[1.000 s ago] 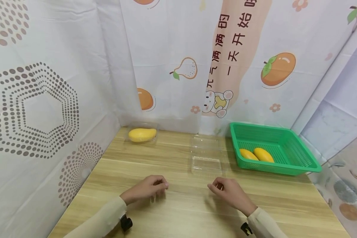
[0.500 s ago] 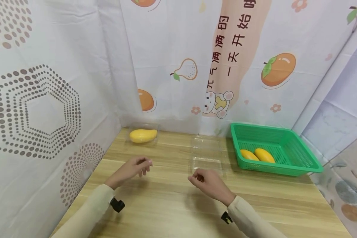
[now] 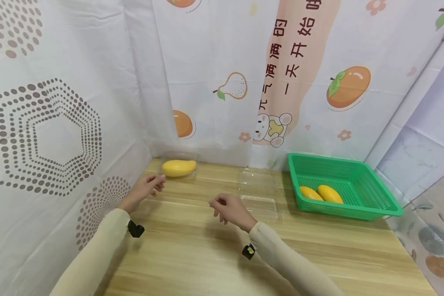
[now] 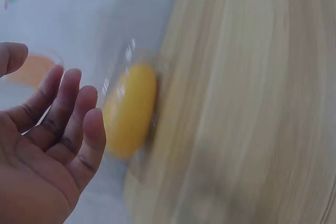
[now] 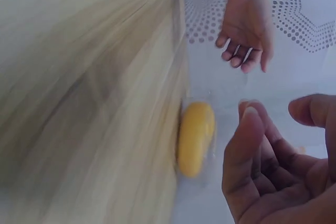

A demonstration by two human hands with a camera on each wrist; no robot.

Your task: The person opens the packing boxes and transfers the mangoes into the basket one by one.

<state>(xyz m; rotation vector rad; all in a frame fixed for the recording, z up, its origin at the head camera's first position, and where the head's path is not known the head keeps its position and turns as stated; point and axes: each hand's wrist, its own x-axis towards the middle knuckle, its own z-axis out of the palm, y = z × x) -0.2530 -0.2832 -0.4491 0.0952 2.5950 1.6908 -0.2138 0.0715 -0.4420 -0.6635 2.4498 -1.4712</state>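
A yellow mango lies in a clear plastic box at the table's back left corner. My left hand hovers just in front of and left of that box, its fingers loosely bent around nothing. In the left wrist view, the mango shows beyond the fingertips. Over the middle of the table my right hand hangs in the air with relaxed, bent fingers and holds nothing. A second clear plastic box, with its lid opened back, stands just right of this hand.
A green basket with two yellow mangoes stands at the back right. Printed curtains hang close behind the table and along its left side. The wooden table stretches toward the front.
Both hands have moved left and farther back over the table. The left hand has come close to the boxed mango. Boxes, basket and mangoes stay where they were.
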